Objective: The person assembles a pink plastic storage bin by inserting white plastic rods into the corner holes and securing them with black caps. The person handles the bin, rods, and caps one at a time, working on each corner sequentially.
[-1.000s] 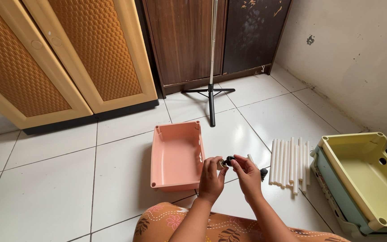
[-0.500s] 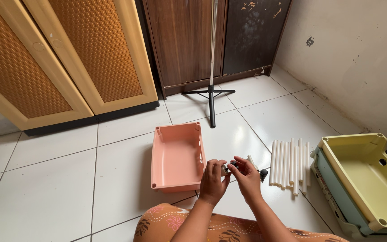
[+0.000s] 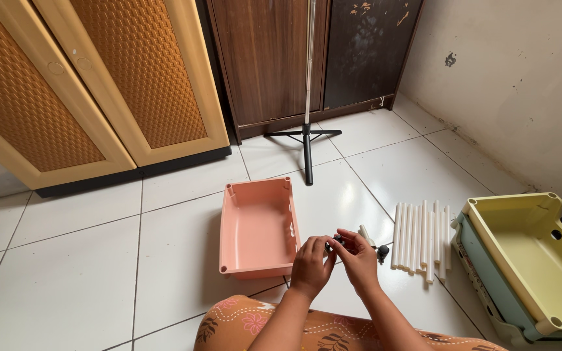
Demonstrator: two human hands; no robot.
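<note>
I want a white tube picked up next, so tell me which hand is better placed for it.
Probably the right hand: the white tubes lie on its side, while the left hand sits nearer the pink tray.

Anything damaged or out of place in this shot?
The dark cabinet door has flaked, scratched finish near its top, and the wall shows a dark chipped spot and scuffs. The white tubes lie in a row with uneven ends. Both hands hold a small dark part; nothing spilled.
</note>
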